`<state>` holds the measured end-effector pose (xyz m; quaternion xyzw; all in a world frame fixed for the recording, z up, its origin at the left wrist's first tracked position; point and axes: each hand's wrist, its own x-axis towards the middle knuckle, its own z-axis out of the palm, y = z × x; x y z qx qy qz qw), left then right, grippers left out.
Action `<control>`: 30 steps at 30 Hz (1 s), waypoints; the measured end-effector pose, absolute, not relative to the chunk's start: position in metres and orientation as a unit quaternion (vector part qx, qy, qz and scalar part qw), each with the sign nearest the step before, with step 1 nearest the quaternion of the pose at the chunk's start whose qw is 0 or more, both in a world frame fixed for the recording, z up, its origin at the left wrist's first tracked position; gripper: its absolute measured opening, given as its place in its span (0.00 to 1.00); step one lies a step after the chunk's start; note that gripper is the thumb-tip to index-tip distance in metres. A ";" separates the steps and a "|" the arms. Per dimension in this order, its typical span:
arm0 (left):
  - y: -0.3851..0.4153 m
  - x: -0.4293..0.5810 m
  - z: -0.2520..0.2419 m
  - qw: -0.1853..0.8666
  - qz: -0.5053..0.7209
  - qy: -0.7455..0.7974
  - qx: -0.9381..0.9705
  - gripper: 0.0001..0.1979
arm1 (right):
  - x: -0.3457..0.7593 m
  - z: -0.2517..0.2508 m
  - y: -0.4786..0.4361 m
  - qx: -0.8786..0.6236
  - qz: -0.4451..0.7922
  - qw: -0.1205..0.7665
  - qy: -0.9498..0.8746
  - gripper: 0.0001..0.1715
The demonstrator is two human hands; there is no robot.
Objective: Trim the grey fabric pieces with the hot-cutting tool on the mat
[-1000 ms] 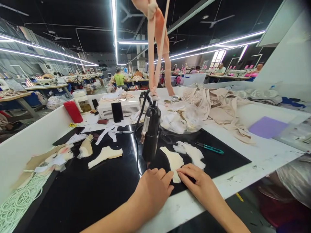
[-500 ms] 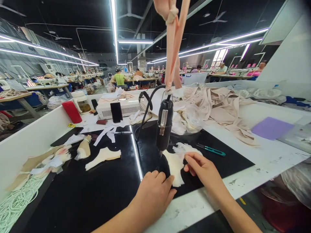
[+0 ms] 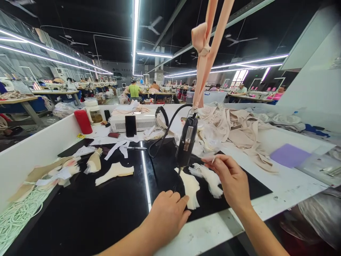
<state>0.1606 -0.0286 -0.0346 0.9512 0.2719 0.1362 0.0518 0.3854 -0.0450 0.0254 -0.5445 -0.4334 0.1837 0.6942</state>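
Note:
My left hand (image 3: 169, 215) rests on the black board, palm down, its index finger touching the left edge of a cream fabric piece (image 3: 192, 188); thumb and index are apart. My right hand (image 3: 231, 179) is raised above the board, thumb and fingers pinched on a thin, translucent whitish scrap (image 3: 208, 158). Under and beside it lies a second cream piece (image 3: 211, 181) with a ragged white layer at its upper end. A black hand tool (image 3: 188, 142) with a narrow metal tip hangs tilted from knotted peach fabric straps (image 3: 203, 71), its tip close to the first cream piece.
Another cream piece (image 3: 114, 173) lies left on the board. Beige fabric (image 3: 242, 124) is heaped at back right, near a purple sheet (image 3: 289, 155). A phone (image 3: 130, 126) leans on a white box (image 3: 145, 122). Mint cords (image 3: 22, 209) lie far left. Other people sit at distant machines.
My right hand has lifted off the cream piece with the whitish scrap pinched in it. The view has shifted, and the hanging tool now tilts. The teal snips are no longer visible.

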 end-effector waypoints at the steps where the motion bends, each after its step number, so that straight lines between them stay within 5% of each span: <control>1: -0.028 0.161 -0.033 0.094 0.143 0.279 0.945 0.18 | 0.379 0.026 -0.057 -0.550 0.182 0.675 -0.456 0.17; 8: -0.014 0.156 -0.026 0.425 0.218 0.284 0.831 0.14 | 0.350 0.009 -0.114 -0.482 0.200 0.568 -0.637 0.16; 14: -0.010 0.133 -0.010 0.610 0.214 0.295 0.703 0.44 | 0.331 -0.004 -0.118 -0.474 0.247 0.532 -0.657 0.17; 18: -0.013 0.112 0.003 0.726 0.196 0.296 0.589 0.44 | 0.316 -0.005 -0.113 -0.490 0.282 0.522 -0.639 0.20; 30: -0.015 0.072 0.018 0.708 0.211 0.375 0.560 0.23 | 0.275 -0.024 -0.101 -0.509 0.406 0.522 -0.551 0.21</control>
